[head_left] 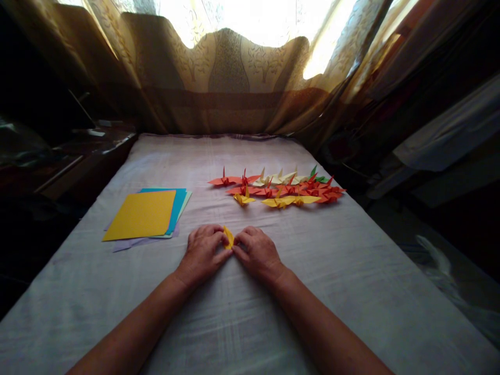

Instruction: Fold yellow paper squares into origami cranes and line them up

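the left hand is resting knuckles-up on the pale cloth-covered table, its fingertips pinching the left edge of a small folded yellow paper. the right hand is lying just beside it, fingers curled and pinching the same paper from the other side, so both hands are meeting at the piece, which is sitting at the middle of the table close to the person. a stack of coloured paper sheets, yellow on top with blue and lilac edges showing under it, is lying to the left, near the left hand but apart from it. farther back and to the right, a cluster of folded paper cranes in red, orange, yellow, cream and green is lying in rows. patterned curtains are hanging behind the table's far end, with daylight glowing through them.
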Action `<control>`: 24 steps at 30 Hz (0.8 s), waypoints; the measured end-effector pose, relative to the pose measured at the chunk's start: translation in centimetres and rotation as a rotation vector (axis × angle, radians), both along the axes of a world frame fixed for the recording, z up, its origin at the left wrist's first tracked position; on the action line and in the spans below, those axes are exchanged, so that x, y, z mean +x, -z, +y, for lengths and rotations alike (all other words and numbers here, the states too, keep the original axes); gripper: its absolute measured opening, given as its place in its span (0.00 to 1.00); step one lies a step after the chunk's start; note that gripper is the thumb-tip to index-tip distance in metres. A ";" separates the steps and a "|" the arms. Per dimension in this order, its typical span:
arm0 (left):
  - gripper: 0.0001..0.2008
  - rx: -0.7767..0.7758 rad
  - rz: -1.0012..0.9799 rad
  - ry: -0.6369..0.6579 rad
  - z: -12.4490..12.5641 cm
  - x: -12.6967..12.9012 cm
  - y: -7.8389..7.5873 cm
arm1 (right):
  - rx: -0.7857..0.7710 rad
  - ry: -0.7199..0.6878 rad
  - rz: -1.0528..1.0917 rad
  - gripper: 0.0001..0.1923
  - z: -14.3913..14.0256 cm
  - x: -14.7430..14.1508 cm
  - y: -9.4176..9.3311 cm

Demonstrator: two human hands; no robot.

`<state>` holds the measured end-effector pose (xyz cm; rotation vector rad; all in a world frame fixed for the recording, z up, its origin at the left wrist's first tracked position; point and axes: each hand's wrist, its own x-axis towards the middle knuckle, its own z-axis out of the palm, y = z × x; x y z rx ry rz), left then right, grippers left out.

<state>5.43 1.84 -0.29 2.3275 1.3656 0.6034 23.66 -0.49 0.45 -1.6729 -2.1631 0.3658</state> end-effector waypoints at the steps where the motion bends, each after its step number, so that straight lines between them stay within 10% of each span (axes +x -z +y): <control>1: 0.05 -0.006 -0.001 0.004 0.1 -0.1 0.1 | -0.018 -0.011 -0.012 0.02 0.2 0.1 -0.2; 15: 0.18 0.067 0.011 -0.108 -0.3 -0.8 1.3 | -0.050 -0.056 0.063 0.17 0.5 0.7 0.2; 24: 0.22 0.156 -0.032 -0.079 -0.6 -0.9 1.8 | 0.020 -0.052 0.267 0.07 0.5 0.9 1.1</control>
